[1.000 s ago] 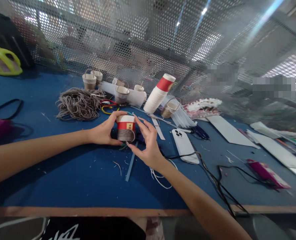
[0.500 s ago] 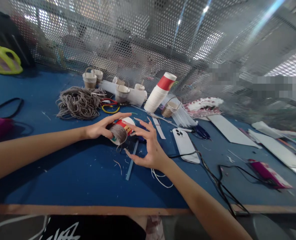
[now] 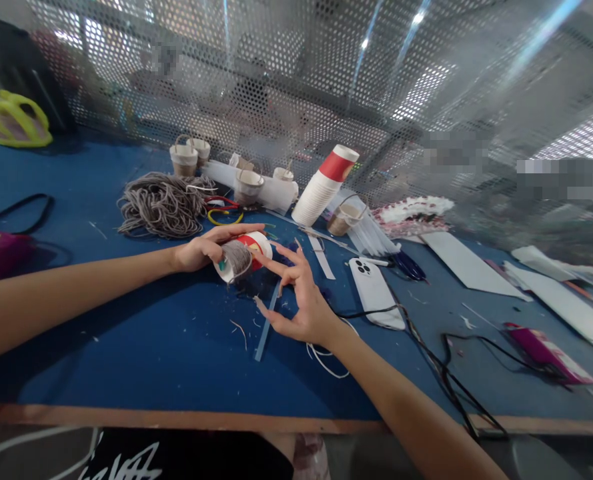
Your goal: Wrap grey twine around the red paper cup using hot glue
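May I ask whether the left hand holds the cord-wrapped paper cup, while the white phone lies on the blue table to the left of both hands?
Not quite: the head view shows the white phone on the blue table to the right of the right hand; the left hand does hold the cord-wrapped paper cup.

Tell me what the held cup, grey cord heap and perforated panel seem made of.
Cup: probably smooth paper, judging by its printed red band. Cord heap: matt fibre, perhaps cotton or synthetic, in limp loops. Panel: likely metal, grey with regular holes; its finish is unclear.
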The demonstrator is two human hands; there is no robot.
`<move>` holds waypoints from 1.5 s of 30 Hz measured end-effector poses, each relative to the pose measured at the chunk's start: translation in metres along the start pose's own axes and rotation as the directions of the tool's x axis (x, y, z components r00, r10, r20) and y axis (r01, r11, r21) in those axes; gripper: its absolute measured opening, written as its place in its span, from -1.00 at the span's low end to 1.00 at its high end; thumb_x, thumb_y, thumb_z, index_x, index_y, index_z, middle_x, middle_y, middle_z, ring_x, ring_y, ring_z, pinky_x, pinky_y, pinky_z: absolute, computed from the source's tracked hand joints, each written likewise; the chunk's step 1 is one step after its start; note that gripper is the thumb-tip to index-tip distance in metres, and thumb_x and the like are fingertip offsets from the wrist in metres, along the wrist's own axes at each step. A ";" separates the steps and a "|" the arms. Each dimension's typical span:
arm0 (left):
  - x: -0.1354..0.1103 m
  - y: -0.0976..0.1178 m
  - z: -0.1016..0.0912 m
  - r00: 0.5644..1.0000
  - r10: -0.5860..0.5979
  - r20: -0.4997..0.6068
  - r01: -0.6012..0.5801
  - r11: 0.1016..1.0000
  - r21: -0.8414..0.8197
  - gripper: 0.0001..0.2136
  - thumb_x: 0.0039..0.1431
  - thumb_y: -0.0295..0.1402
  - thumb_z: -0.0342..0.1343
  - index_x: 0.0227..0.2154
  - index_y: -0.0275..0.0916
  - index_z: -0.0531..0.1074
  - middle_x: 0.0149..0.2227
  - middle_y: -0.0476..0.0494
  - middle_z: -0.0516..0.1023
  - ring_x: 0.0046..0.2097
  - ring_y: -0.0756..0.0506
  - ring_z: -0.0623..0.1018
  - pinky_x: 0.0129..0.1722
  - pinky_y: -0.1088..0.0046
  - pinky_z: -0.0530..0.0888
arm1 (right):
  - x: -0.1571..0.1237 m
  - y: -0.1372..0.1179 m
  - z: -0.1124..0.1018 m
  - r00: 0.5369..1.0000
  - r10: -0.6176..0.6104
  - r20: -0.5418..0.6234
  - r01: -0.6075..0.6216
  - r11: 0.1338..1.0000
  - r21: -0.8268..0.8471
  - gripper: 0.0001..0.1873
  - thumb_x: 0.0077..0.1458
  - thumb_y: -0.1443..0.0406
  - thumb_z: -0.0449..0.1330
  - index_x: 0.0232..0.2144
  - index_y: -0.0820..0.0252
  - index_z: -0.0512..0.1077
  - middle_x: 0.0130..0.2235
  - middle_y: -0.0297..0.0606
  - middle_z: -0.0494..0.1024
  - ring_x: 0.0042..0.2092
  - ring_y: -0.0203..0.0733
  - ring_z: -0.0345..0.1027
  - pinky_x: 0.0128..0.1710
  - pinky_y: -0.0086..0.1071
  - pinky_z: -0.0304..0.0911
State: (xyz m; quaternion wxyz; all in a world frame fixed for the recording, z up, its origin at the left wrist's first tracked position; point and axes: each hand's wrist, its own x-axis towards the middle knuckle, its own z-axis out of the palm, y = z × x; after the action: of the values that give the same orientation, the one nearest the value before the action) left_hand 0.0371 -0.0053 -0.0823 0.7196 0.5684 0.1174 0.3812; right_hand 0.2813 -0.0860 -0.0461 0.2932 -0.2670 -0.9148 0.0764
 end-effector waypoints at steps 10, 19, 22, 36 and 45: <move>0.001 0.002 0.001 0.999 -0.018 -0.037 0.017 0.999 -0.027 -0.12 -0.47 -0.51 0.00 0.16 -0.31 0.41 -0.02 -0.27 0.66 -0.08 -0.29 0.63 -0.10 0.20 0.54 | 0.000 0.000 -0.002 0.989 -0.077 -0.123 0.063 0.991 -0.116 -0.65 0.07 0.34 0.19 -0.35 -0.02 0.02 0.08 -0.14 0.62 0.23 0.05 0.35 0.34 0.33 0.01; 0.001 0.001 0.003 0.996 -0.004 -0.089 -0.001 0.998 -0.059 -0.14 -0.49 -0.51 -0.01 0.12 -0.34 0.43 -0.05 -0.29 0.66 -0.10 -0.28 0.62 -0.10 0.21 0.51 | -0.001 0.001 -0.003 0.978 -0.124 -0.168 0.090 0.976 -0.200 -0.75 0.10 0.35 0.19 -0.20 0.02 0.23 -0.18 -0.24 0.65 0.09 0.04 0.42 0.27 0.29 0.17; 0.002 0.001 0.003 0.997 -0.005 -0.083 -0.002 0.997 -0.079 -0.14 -0.51 -0.51 -0.02 0.10 -0.34 0.45 -0.05 -0.31 0.66 -0.08 -0.30 0.62 -0.08 0.18 0.51 | -0.003 0.003 -0.003 0.977 -0.125 -0.171 0.088 0.974 -0.211 -0.64 0.12 0.34 0.18 -0.02 0.05 0.29 -0.29 -0.28 0.59 0.06 0.05 0.43 0.28 0.28 0.17; 0.002 0.000 0.004 0.994 -0.010 -0.105 -0.006 0.988 -0.154 -0.15 -0.51 -0.49 -0.03 0.09 -0.35 0.46 -0.07 -0.31 0.67 -0.15 -0.27 0.65 -0.12 0.19 0.53 | -0.006 0.002 -0.003 0.977 -0.098 -0.189 0.063 0.980 -0.187 -0.58 0.09 0.38 0.16 0.02 0.00 0.35 -0.49 -0.38 0.45 -0.04 0.07 0.50 0.25 0.30 0.17; 0.003 0.002 0.004 0.997 -0.027 -0.074 0.014 0.985 -0.171 -0.15 -0.51 -0.51 -0.02 0.09 -0.35 0.44 -0.09 -0.30 0.68 -0.15 -0.27 0.65 -0.12 0.18 0.54 | -0.002 -0.003 -0.004 0.993 -0.071 -0.097 0.056 0.986 -0.157 -0.68 0.07 0.35 0.19 -0.32 0.00 0.06 0.14 -0.19 0.56 0.27 0.15 0.23 0.32 0.42 -0.07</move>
State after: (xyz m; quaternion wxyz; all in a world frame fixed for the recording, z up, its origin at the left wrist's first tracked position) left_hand 0.0403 -0.0061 -0.0785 0.7645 0.4886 0.1175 0.4038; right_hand 0.2840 -0.0895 -0.0434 0.3207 -0.2630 -0.9098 -0.0176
